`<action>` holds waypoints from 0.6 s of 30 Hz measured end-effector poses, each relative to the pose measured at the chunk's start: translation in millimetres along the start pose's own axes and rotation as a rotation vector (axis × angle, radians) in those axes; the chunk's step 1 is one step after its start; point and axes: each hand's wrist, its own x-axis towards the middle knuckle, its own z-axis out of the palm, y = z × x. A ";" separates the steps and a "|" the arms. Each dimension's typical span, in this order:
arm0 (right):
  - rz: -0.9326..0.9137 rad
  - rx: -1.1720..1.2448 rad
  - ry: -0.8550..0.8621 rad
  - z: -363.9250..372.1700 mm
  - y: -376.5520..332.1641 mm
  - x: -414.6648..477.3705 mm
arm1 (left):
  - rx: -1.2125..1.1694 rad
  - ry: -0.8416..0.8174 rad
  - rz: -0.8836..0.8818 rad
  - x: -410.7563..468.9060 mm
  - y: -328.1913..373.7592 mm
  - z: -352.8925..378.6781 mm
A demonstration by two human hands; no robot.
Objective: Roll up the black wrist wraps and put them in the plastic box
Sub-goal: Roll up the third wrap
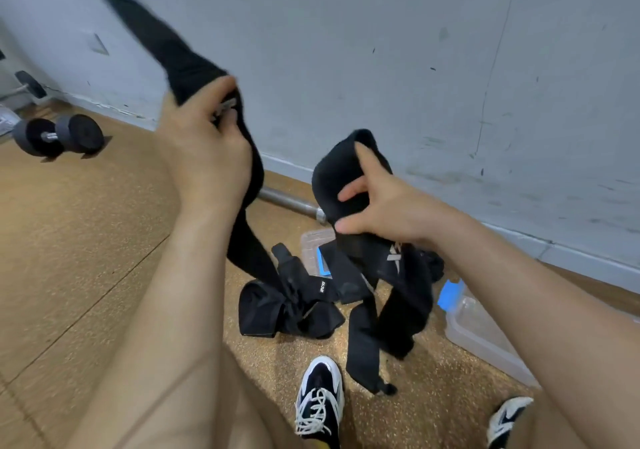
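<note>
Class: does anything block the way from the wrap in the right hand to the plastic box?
Nothing visible does. The right hand holds its black wrap in the air; the plastic box stands open-topped to its right, partly hidden by the forearm.

You face a pale grey wall that fills the upper frame, scuffed and marked, with a light baseboard along its foot. The floor is tan, speckled matting with visible seams. At left a black dumbbell lies on it. A steel bar lies beside the baseboard at centre. At the far left edge is a blurred weight, possibly a second dumbbell.
</note>
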 end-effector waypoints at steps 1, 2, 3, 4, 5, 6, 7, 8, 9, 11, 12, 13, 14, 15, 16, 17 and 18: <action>0.023 -0.120 -0.036 6.2 -0.7 3.6 | 0.019 -0.040 0.059 -4.4 4.2 1.8; 0.032 -0.191 -0.022 11.2 0.8 7.8 | 0.030 -0.096 0.086 -7.6 7.0 3.6; 0.029 -0.197 0.026 13.8 1.9 11.6 | 0.031 -0.172 0.080 -8.3 7.8 4.8; 0.007 -0.136 0.080 15.9 2.8 15.2 | 0.020 -0.272 0.037 -8.1 7.5 5.4; -0.029 -0.033 0.127 16.4 3.8 18.0 | 0.013 -0.392 -0.028 -7.5 4.6 5.9; -0.066 0.089 0.171 16.0 5.6 21.2 | 0.023 -0.518 -0.094 -7.7 2.2 5.9; -0.093 0.219 0.204 14.3 7.5 24.6 | 0.060 -0.636 -0.143 -7.9 -0.4 6.3; -0.111 0.341 0.220 11.3 7.5 26.0 | 0.100 -0.727 -0.174 -8.7 -2.8 6.9; -0.114 0.450 0.227 7.3 6.9 26.4 | 0.111 -0.780 -0.201 -9.1 -5.1 7.9; -0.083 0.606 0.234 -1.5 4.4 25.0 | 0.026 -0.793 -0.257 -9.2 -6.2 9.0; -0.067 0.664 0.223 -5.5 4.0 23.8 | -0.048 -0.769 -0.283 -8.2 -6.4 9.2; -0.050 0.721 0.198 -9.0 2.3 21.3 | -0.140 -0.742 -0.302 -6.7 -7.2 8.9; -0.042 0.769 0.166 -12.3 -0.2 18.1 | -0.249 -0.725 -0.318 -4.7 -8.2 7.8; -0.034 0.803 0.130 -15.5 -2.8 14.8 | -0.369 -0.728 -0.339 -2.8 -9.2 6.7; -0.028 0.818 0.098 -19.1 -5.1 11.4 | -0.495 -0.745 -0.364 -2.0 -9.0 5.0; -0.017 0.821 0.064 -22.9 -7.4 7.3 | -0.605 -0.766 -0.387 -2.2 -7.8 3.3; -0.011 0.824 0.029 -26.5 -8.4 3.8 | -0.688 -0.783 -0.401 -2.6 -5.9 2.2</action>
